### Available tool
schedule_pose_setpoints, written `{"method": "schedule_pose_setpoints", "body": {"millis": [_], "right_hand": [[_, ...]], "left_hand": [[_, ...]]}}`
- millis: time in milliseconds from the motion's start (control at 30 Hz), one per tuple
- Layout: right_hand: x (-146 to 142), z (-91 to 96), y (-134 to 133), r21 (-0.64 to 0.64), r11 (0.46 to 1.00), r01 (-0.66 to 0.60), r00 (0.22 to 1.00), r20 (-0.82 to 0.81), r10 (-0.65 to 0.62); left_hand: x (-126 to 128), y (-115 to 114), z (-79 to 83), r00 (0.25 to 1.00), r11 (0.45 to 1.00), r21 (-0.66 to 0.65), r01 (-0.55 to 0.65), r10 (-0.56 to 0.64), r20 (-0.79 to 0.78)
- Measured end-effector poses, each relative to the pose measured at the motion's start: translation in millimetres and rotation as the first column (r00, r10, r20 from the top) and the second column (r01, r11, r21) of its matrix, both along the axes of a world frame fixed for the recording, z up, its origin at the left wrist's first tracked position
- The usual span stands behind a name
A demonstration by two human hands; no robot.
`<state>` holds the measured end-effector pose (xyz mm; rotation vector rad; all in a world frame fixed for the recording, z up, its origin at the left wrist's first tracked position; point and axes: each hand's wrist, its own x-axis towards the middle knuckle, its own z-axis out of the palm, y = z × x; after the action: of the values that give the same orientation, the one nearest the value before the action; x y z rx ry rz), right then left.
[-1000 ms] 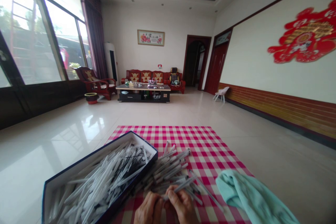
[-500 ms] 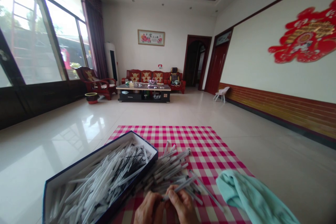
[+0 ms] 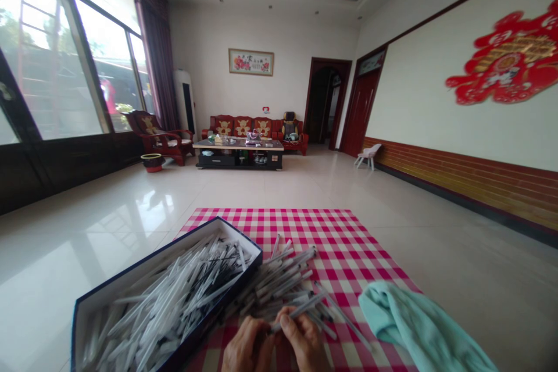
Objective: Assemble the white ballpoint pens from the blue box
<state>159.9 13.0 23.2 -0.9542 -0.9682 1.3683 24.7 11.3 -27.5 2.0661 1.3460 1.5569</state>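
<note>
Pen (image 3: 300,309) with a clear barrel, held between both hands above a checked cloth, as seen from our head-worn camera. We see the right hand (image 3: 304,343) with its grip clamped on the barrel, thumb and fingers pressed together. The left hand (image 3: 242,346) curls close against the pen's lower end, though we cannot tell whether its grip closes on it. The pen tilts across the hands, just in front of a loose pile of similar pens (image 3: 279,285) on the pink-and-white checked cloth (image 3: 357,261). We judge that this pile lies close to the hands to keep each pen within easy reach. Beside it, the walls of the blue-edged box (image 3: 143,264) appear to hold a larger, tangled mass of pens (image 3: 174,302) together. A bunched turquoise towel (image 3: 414,319) lies at the cloth's right side.
</note>
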Motion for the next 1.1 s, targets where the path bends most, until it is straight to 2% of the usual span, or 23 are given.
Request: {"method": "schedule_pose_setpoints", "body": {"millis": [133,333,467,567,767,933,1100], "right_hand": [[0,-7.7,1,-0.008,1.0,-0.008,1.0,-0.016,0.008],[-1,-5.5,0,0.043,0.999,-0.034,0.998,-0.053,0.036],[-1,-2.6,0,0.033,0.999,-0.018,0.997,-0.077,0.021],[0,-6.3,1,0.029,1.0,-0.009,0.995,-0.095,0.011],[0,-12.8,2,0.0,1.0,0.003,0.996,-0.093,-0.003],[0,-22.6,6,-0.062,0.989,0.134,0.984,-0.112,-0.141],[1,-28.6,9,-0.072,0.988,0.134,0.98,-0.136,-0.143]], "left_hand": [[1,-1,4.1,0.999,1.0,0.003,0.024,-0.024,0.021],[1,-3,14.9,0.998,0.998,-0.025,-0.065,0.065,0.0],[-1,-4,24.9,0.999,0.996,-0.084,-0.026,0.029,0.039],[-1,-5,25.4,0.998,0.995,-0.097,0.024,-0.019,0.053],[-7,-3,27.7,0.999,0.993,-0.109,0.051,-0.05,0.016],[-13,-1,35.1,0.999,0.998,-0.05,0.026,-0.028,-0.036],[-12,-1,29.7,0.979,0.991,-0.085,0.098,-0.112,-0.173]]}}
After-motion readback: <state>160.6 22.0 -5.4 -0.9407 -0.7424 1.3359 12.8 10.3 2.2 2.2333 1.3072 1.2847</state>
